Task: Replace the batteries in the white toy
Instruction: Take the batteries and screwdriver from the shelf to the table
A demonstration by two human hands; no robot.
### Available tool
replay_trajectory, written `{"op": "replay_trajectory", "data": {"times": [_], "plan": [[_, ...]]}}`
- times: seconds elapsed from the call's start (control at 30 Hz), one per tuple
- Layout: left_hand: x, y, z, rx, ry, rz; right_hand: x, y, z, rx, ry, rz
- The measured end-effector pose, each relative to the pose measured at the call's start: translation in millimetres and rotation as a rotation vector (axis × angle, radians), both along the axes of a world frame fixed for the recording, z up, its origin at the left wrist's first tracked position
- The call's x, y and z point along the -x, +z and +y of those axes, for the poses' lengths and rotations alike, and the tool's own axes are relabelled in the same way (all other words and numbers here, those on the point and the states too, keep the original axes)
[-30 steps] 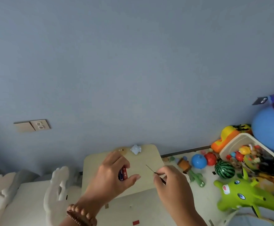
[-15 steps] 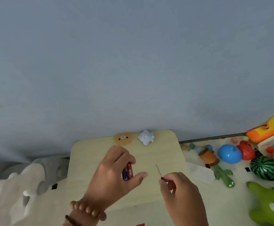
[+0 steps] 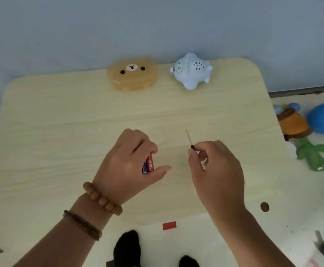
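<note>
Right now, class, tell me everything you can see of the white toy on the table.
The white toy is a small, rounded animal-like figure that looks like pale, glossy plastic. A cluster of dark dots, perhaps speaker holes, marks its top, and stubby limbs stick out. It rests on the far edge of the wooden table, near the wall, beside the brown bear case but apart from it. Neither hand touches it.

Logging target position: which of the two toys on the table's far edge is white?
The right one, the white toy with speaker holes; the bear-faced case is tan.
</note>
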State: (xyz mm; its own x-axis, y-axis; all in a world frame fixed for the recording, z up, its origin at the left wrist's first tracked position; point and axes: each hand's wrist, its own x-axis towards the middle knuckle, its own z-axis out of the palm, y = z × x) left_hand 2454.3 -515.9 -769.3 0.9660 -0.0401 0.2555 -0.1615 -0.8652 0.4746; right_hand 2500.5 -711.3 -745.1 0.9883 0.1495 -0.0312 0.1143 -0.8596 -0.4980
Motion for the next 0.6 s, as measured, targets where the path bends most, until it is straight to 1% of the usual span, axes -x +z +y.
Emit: {"op": "replay_trajectory", "data": {"times": [0.2, 0.4, 0.6], "plan": [[15, -35, -10, 0.01, -0.01, 0.043, 16, -34, -9, 0.064, -0.018, -0.058], [13, -39, -8, -0.002, 0.035, 0.051, 20, -47, -9, 0.109, -0.008, -0.198], [12, -41, -7, 0.016, 0.039, 0.036, 24, -58, -4, 0.147, -0.004, -0.289]]}}
